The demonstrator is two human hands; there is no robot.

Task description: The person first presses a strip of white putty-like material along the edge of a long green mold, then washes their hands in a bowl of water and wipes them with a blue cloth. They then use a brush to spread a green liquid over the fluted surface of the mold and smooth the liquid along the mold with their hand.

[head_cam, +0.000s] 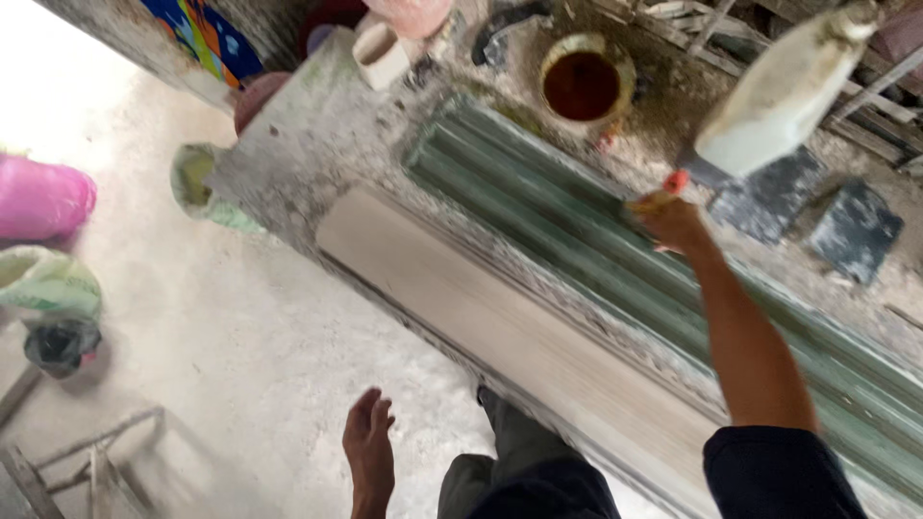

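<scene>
Reaching right hand (676,223) grips trowel (774,101).

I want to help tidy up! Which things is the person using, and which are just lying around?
In use:
right hand
red-tipped tool
green ribbed mould
pale cast strip

Lying about:
pink bag
round tin of red liquid
white cup
dark square pads
left hand, hanging free

A pale, dusty concrete floor (221,327) fills the left side, brightly lit by daylight toward the upper left. A rough, plaster-crusted grey workbench (317,144) runs diagonally across the scene, with dark wooden slats (865,106) behind it at upper right. A pink plastic sack (38,197) sits on the floor at the left edge.
</scene>
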